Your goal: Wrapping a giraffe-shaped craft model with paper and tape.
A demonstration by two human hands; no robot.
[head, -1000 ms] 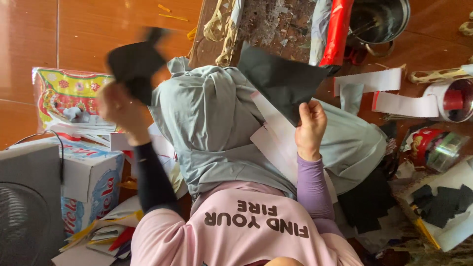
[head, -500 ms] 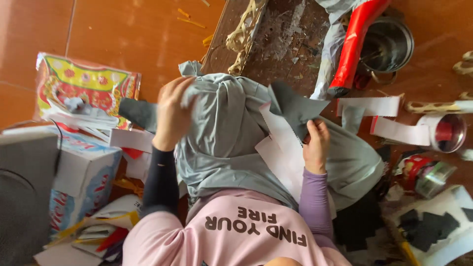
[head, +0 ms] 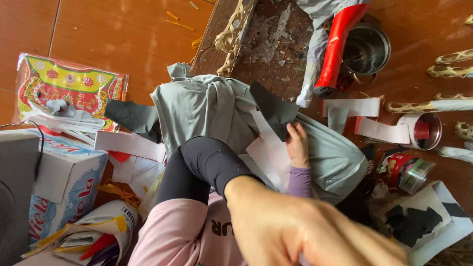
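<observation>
2 hands over 1 big grey cloth (head: 207,108) spread across the lap. Left hand (head: 305,231) up close and blurry, so can't tell if open or closed. White paper strip (head: 268,152) flat on the cloth. Black paper piece (head: 273,111) pinched at its low corner by right hand (head: 297,145), fingers closed tight on it. Long side pointing up and left, away from those fingers. Right hand far nearer to it.

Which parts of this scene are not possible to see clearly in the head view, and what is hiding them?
- Left hand: very close to the camera, blurred, cut by the bottom edge; whether it holds anything cannot be told.
- Black paper piece: its lower end is hidden behind the right hand.
- White paper strips: partly covered by the black sleeve.
- Metal pot: its inside is partly blocked by the red object.
</observation>
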